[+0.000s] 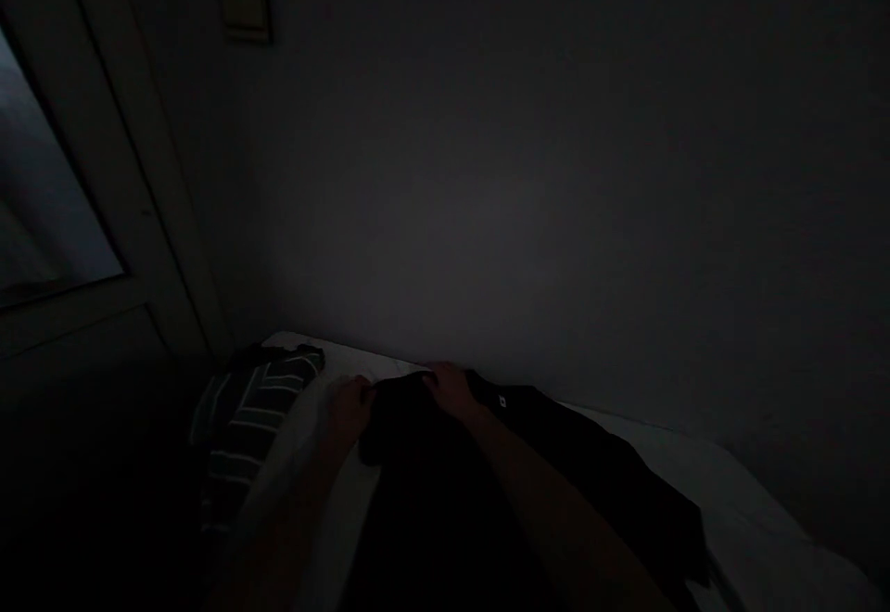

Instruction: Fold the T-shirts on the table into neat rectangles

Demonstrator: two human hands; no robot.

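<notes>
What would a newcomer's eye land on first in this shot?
Low in the centre, the left hand and right hand hold a black garment on a white bed. Just left of them lies a striped garment. At far left, a pale window stands out in the dim room.

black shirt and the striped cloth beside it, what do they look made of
The black garment looks like soft matte knit, maybe cotton, as it falls in loose folds. The striped cloth also looks like matte fabric, softly bunched. The dim light hides the weave and fibre of both.
</notes>
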